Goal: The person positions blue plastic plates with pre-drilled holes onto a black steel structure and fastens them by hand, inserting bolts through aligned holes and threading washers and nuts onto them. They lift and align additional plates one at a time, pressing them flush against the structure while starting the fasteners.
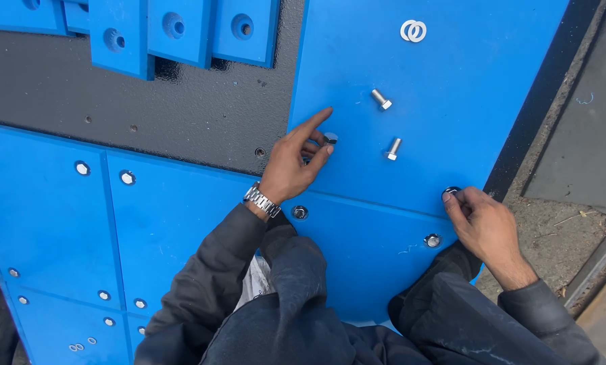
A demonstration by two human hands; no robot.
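Pinching a small bolt (330, 138) between thumb and fingertips, the left hand (293, 165) (index finger stretched out) sets it on the large blue panel (505, 74). The right hand (485, 223) presses its fingertips together on another bolt (450, 192) at the panel's lower edge; two loose bolts (387, 125) lie between.

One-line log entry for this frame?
left hand: fingertips on bolt in blue panel | right hand: fingertips on edge bolt | loose: two bolts, two washers

Blue panel (451, 81) – two loose bolts (387, 125), paired washers (413, 31) on it.
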